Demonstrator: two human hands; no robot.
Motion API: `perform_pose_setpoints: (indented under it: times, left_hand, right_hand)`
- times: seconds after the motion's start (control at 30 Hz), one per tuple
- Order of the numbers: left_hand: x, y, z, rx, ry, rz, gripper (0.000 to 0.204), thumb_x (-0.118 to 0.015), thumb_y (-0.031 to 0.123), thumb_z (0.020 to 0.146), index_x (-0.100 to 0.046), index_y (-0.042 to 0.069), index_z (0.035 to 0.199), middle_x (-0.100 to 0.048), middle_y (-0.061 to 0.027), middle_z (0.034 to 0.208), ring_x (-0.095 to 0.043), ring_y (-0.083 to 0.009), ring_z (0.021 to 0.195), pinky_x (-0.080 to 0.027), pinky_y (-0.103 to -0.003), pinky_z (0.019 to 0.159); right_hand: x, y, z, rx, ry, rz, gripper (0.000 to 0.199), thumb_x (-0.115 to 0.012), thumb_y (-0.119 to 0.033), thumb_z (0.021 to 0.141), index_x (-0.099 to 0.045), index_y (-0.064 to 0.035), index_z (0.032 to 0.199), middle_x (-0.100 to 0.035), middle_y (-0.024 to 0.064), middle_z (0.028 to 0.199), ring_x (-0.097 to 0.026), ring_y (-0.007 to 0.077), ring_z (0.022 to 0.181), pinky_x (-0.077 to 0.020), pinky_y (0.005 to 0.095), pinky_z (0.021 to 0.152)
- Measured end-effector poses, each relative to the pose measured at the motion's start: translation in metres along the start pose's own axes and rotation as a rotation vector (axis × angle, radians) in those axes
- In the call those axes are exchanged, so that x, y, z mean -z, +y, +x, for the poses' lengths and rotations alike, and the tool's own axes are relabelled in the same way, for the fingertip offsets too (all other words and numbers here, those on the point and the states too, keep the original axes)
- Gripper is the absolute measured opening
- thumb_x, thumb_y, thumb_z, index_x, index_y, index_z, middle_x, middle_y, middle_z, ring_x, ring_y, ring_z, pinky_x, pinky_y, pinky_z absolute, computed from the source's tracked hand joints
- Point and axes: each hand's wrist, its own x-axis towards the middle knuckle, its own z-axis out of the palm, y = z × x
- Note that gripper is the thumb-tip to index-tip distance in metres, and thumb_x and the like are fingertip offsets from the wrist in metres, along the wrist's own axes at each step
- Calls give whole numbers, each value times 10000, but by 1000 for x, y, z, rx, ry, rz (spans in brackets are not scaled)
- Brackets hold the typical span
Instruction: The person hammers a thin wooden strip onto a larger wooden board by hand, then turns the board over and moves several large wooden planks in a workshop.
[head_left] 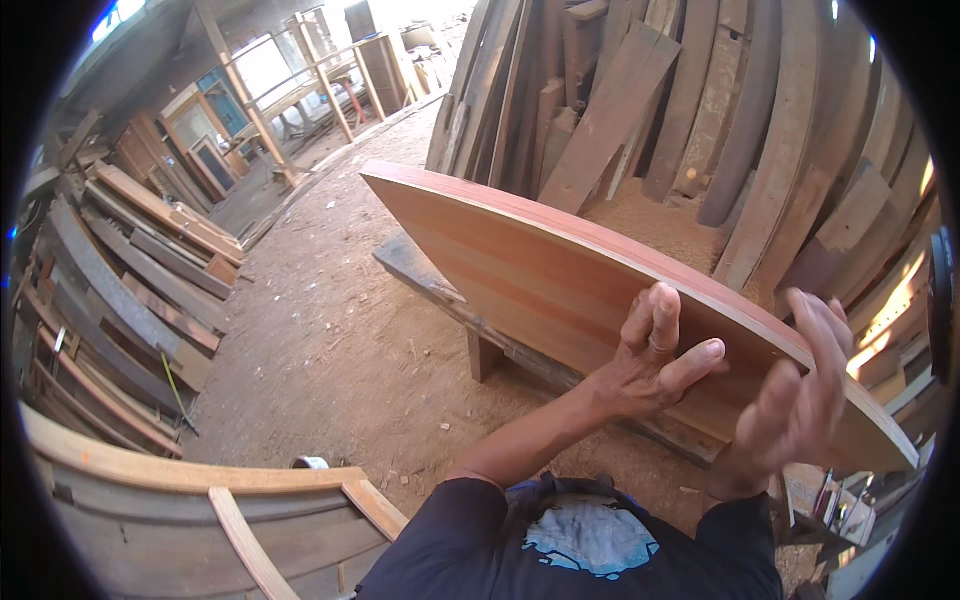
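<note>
A wide reddish-brown wooden panel [530,270] stands on its long edge on a low wooden bench [425,275] in front of me. Its upper edge slopes down from far left to near right. My left hand [655,350] is in front of the panel's near face, thumb apart from the fingers and nothing in it. Whether it touches the wood I cannot tell. Farther right, my right hand [790,405] is raised at the upper edge, its fingers stretched out and somewhat blurred. It holds nothing that I can see.
Tall boards [610,120] lean behind the panel. Stacked planks [130,290] line the left side. A wooden frame [200,475] is close by at the lower left. Small tools [840,510] lie at the right end of the bench. Wood chips litter the dirt floor [320,330].
</note>
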Motion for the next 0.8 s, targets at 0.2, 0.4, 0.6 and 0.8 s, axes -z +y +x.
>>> perform_pose_setpoints:
  times: [0.2, 0.4, 0.6, 0.8]
  left_hand:
    - [77, -61, -72, 199, -145, -185, 708, -840, 244, 787, -446, 124, 1363, -138, -357, 1587, -178, -481, 1450, -297, -534, 1146]
    - [181, -92, -175, 692, -464, -304, 721, -781, 263, 828, -396, 5, 1380, -188, -380, 1555, -246, -502, 1395, -233, -510, 1156]
    - [216, -108, -254, 1342, -543, -555, 783, -739, 318, 883, -315, -69, 1416, -391, -306, 1437, -361, -396, 1378, -325, -477, 1123]
    - [183, -117, -298, 1814, -140, -1210, 838, -735, 211, 889, -194, -7, 1491, -395, -180, 1451, -371, -277, 1387, -367, -394, 1122]
  right_hand:
    - [-29, -6, -14, -120, -140, -422, 608, -476, -550, 1012, -696, 15, 1058, -698, 88, 904, -636, 249, 811, -453, 389, 851]
    - [-13, -5, -50, -406, 92, -170, 607, -427, -473, 1064, -548, 80, 1282, -538, 15, 696, -522, 123, 745, -432, 262, 740]
    - [24, -28, -67, -400, 134, -371, 645, -257, -420, 1091, -642, 35, 845, -594, 113, 787, -565, 187, 746, -496, 333, 768]
    - [40, -63, -78, -482, 152, -549, 703, -237, -485, 1072, -575, 0, 692, -616, 173, 899, -613, 291, 968, -494, 415, 962]
